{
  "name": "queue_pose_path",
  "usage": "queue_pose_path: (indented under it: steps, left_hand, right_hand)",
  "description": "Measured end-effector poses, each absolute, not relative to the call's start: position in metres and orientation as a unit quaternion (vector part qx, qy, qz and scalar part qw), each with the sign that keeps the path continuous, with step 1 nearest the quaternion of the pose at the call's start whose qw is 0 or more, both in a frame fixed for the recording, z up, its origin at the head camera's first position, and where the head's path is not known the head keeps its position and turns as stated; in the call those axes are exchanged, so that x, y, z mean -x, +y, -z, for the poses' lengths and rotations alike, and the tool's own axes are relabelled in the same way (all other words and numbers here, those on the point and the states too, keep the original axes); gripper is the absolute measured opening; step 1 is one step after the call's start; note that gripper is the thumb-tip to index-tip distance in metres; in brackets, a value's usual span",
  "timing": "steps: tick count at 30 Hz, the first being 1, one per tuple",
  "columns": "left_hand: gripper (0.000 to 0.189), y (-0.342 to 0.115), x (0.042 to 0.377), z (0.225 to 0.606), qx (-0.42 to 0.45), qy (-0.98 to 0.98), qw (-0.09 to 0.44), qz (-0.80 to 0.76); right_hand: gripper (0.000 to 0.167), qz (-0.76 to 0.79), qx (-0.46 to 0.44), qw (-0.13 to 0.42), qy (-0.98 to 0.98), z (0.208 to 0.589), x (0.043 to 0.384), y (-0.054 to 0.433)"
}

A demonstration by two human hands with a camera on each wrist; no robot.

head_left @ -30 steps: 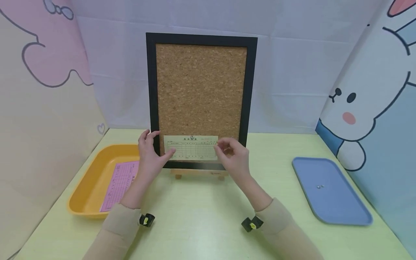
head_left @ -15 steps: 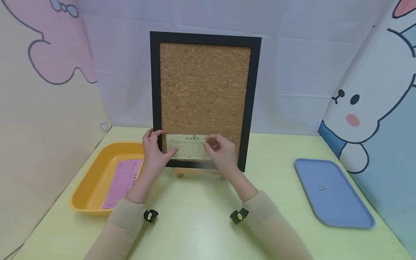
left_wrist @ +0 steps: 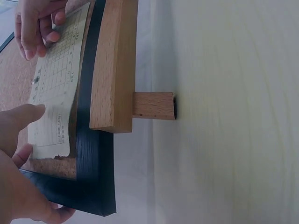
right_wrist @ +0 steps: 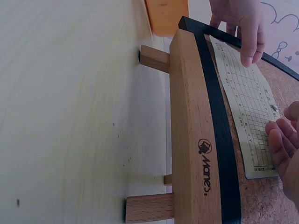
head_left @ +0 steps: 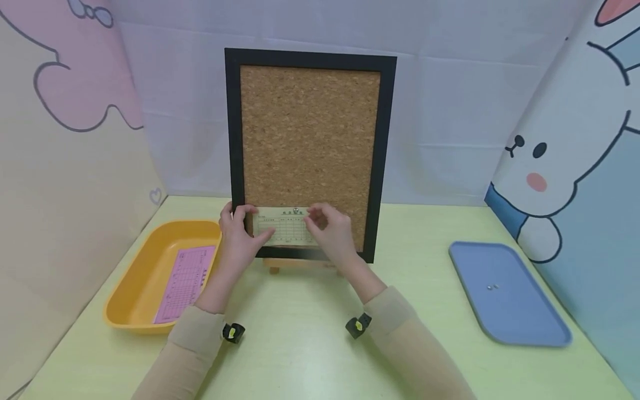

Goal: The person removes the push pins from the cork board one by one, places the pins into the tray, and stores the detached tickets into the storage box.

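A black-framed cork board [head_left: 310,133] stands on a wooden easel [right_wrist: 191,140] at the table's middle. A pale yellow printed slip [head_left: 282,228] hangs at the cork's bottom, held by a small pin [head_left: 296,211] at its top edge. My left hand [head_left: 239,216] grips the frame's lower left edge, its thumb [left_wrist: 28,112] lying on the slip's left end. My right hand [head_left: 320,219] covers the slip's right part. Its fingers [right_wrist: 280,137] are curled, with the tips on the paper just right of the pin [right_wrist: 272,107], which stays uncovered.
An orange tray [head_left: 130,278] at the left holds a pink slip [head_left: 185,280]. At the right, a flat blue tray [head_left: 520,311] carries two small metal pins [head_left: 492,287]. Cartoon-printed cloth walls close in the table on three sides.
My right hand slid left from the slip's right end toward the pin. The left hand kept its hold on the frame, and the slip stayed pinned.
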State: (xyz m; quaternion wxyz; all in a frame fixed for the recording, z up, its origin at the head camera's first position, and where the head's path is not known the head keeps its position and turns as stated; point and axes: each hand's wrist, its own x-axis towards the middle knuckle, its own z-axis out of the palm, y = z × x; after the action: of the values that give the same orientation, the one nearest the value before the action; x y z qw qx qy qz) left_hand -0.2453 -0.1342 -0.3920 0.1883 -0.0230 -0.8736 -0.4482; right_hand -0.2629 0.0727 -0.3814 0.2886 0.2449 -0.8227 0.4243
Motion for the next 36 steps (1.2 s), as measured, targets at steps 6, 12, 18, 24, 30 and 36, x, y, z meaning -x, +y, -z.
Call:
queue_pose_path:
  steps: [6, 12, 18, 24, 30, 36]
  left_hand:
    - [0.047, -0.133, 0.244, 0.391, 0.023, -0.875, 0.184, 0.446]
    - [0.058, -0.131, 0.241, 0.389, 0.025, -0.888, 0.172, 0.426]
    - [0.081, -0.126, 0.240, 0.392, 0.023, -0.911, 0.170, 0.375]
    - [0.090, -0.121, 0.242, 0.400, 0.017, -0.924, 0.197, 0.328]
    - [0.090, -0.118, 0.240, 0.403, 0.018, -0.919, 0.218, 0.327]
    - [0.088, -0.118, 0.240, 0.403, 0.021, -0.916, 0.228, 0.328]
  right_hand:
    - [0.014, -0.388, -0.234, 0.284, -0.845, 0.375, 0.264, 0.069]
    - [0.015, -0.339, -0.228, 0.282, -0.868, 0.373, 0.266, 0.065]
    - [0.015, -0.331, -0.228, 0.289, -0.869, 0.373, 0.268, 0.065]
    - [0.015, -0.329, -0.229, 0.288, -0.870, 0.373, 0.268, 0.065]
    - [0.015, -0.331, -0.231, 0.290, -0.868, 0.373, 0.269, 0.066]
    - [0.014, -0.330, -0.224, 0.287, -0.871, 0.374, 0.269, 0.064]
